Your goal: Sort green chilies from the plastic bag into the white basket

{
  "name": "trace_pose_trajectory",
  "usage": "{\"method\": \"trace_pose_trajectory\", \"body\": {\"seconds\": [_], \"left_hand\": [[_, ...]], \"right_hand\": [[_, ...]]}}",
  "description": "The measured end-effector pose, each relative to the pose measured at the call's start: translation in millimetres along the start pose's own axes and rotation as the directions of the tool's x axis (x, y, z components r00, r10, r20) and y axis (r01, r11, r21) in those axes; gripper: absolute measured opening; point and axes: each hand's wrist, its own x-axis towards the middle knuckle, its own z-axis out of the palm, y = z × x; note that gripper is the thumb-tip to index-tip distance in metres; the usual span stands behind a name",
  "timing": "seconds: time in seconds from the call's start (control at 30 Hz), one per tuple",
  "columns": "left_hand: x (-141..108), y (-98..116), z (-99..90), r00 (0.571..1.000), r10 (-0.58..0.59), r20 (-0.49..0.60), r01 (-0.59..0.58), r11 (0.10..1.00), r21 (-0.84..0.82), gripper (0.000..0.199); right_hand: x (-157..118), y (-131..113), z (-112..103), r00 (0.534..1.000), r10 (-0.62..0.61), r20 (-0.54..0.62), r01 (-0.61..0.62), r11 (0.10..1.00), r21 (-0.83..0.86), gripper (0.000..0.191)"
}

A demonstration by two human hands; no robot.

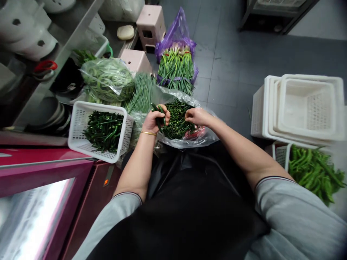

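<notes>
Several dark green chili peppers [162, 120] are gripped in my left hand [153, 121], which is closed above the left side of an open clear plastic bag [176, 145]. Inside the bag lies a heap of dark green chili peppers [177, 112] with their stems showing, and a pink-red patch is at its right. Over the right part of the heap, my right hand [197, 117] has its fingers bent together; whatever they pinch is hidden. To my left, a white perforated basket [77, 126] holds more dark green chili peppers [104, 130].
Beyond the bag are a purple bag [179, 27] with green stalks, pink stools [150, 21], and bagged greens [108, 79]. Stacked white baskets [306, 104] and a basket of light green peppers [316, 171] stand right. A red-framed cabinet [46, 159] is at lower left.
</notes>
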Motion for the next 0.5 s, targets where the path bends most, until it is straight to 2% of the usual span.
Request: {"method": "trace_pose_trajectory", "body": {"seconds": [0.1, 0.17, 0.23, 0.3, 0.37, 0.43, 0.5], "left_hand": [[10, -10, 8.2, 0.999, -0.025, 0.02, 0.02, 0.977, 0.213, 0.029], [16, -13, 12.4, 1.0, 0.003, -0.03, 0.006, 0.954, 0.3, 0.033], [19, -15, 13.3, 0.992, 0.066, -0.111, -0.031, 0.958, 0.287, 0.037], [21, -15, 12.2, 0.971, 0.111, -0.212, -0.058, 0.968, 0.243, 0.039], [21, -17, 11.8, 0.945, 0.146, -0.291, -0.085, 0.973, 0.213, 0.04], [19, -19, 13.6, 0.935, 0.174, -0.308, -0.122, 0.976, 0.181, 0.039], [15, -19, 17.1, 0.948, 0.17, -0.27, -0.137, 0.981, 0.136, 0.037]], "right_hand": [[-3, -9, -19, 0.989, -0.016, -0.148, 0.038, 0.989, 0.142, 0.006], [-1, -21, -16, 0.963, 0.014, -0.268, 0.072, 0.949, 0.308, 0.01], [0, -31, -1, 0.936, 0.15, -0.317, 0.045, 0.845, 0.532, 0.017], [1, -38, 20, 0.941, 0.272, -0.201, -0.045, 0.691, 0.722, 0.022], [1, -42, 37, 0.954, 0.298, -0.037, -0.155, 0.592, 0.791, 0.027], [0, -44, 43, 0.95, 0.311, 0.006, -0.206, 0.616, 0.76, 0.03], [-4, -45, 35, 0.953, 0.291, -0.085, -0.175, 0.757, 0.63, 0.032]]}}
